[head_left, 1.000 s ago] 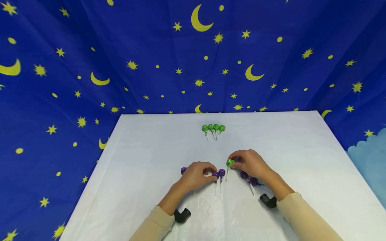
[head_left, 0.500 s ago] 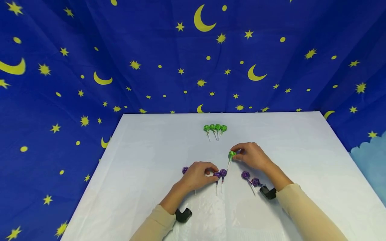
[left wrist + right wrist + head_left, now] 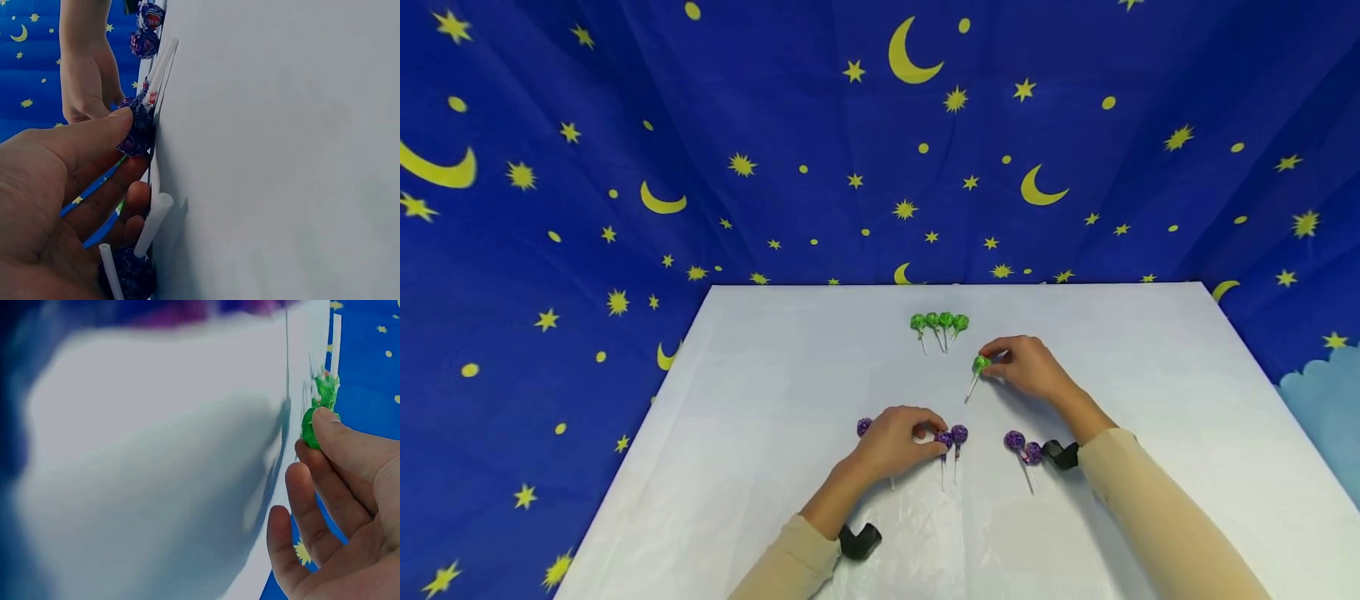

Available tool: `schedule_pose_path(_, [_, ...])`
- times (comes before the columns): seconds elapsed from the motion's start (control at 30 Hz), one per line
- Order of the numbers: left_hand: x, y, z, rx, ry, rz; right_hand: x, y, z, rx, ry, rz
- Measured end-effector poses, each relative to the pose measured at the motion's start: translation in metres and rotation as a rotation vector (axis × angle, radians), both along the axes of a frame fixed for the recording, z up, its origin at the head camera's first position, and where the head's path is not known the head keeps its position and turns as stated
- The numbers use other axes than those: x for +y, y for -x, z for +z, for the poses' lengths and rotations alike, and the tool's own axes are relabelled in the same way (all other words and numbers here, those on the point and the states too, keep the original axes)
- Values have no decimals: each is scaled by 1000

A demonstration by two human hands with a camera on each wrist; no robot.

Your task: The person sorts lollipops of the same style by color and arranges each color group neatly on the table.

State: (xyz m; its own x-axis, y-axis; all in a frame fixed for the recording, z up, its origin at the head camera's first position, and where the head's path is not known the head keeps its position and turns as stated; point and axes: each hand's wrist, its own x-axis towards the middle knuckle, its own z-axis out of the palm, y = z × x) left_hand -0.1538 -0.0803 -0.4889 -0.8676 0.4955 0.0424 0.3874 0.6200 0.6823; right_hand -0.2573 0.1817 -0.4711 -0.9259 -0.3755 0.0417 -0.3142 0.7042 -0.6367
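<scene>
My left hand point(image 3: 898, 439) pinches the wrapped head of a purple lollipop point(image 3: 139, 139) between thumb and fingers, low over the white table. Right beside it lies another purple lollipop point(image 3: 959, 433). A further purple head point(image 3: 864, 427) peeks out at the left of this hand, which hides part of it. My right hand point(image 3: 1028, 367) pinches a green lollipop point(image 3: 322, 400) by its head, and the white stick slants toward me in the head view. Beyond it, several green lollipops point(image 3: 946, 320) lie side by side in a fan.
Two purple lollipops point(image 3: 1015, 440) lie together on the right, close to the black wrist camera point(image 3: 1062, 455). Another black wrist camera point(image 3: 860, 542) sits under the left wrist. A blue curtain point(image 3: 820, 208) with stars and moons borders the white table point(image 3: 760, 367).
My right hand has carried the green lollipop away from me, toward the green row, uncovering the two purple lollipops on the right. The left hand keeps its hold in about the same place.
</scene>
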Motion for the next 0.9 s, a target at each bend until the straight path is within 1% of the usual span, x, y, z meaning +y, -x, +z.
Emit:
schedule_pose_path(0.13, [-1,-2,-2,-4,-7,5,-1,10,3,-24,-7,4])
schedule_pose_path(0.33, [-3,-3,-4,9,-25,-2,-1,25,9,-60,-18,-18])
schedule_pose_path(0.53, [-2,-5,-5,-6,-32,-8,-1,37,6,-103,-29,-51])
schedule_pose_path(0.73, [-2,-3,-5,13,-39,2,-6,51,2,-95,-35,-57])
schedule_pose_path(0.9, [-2,0,-3,20,-39,-5,-8,59,5,-97,-52,-97])
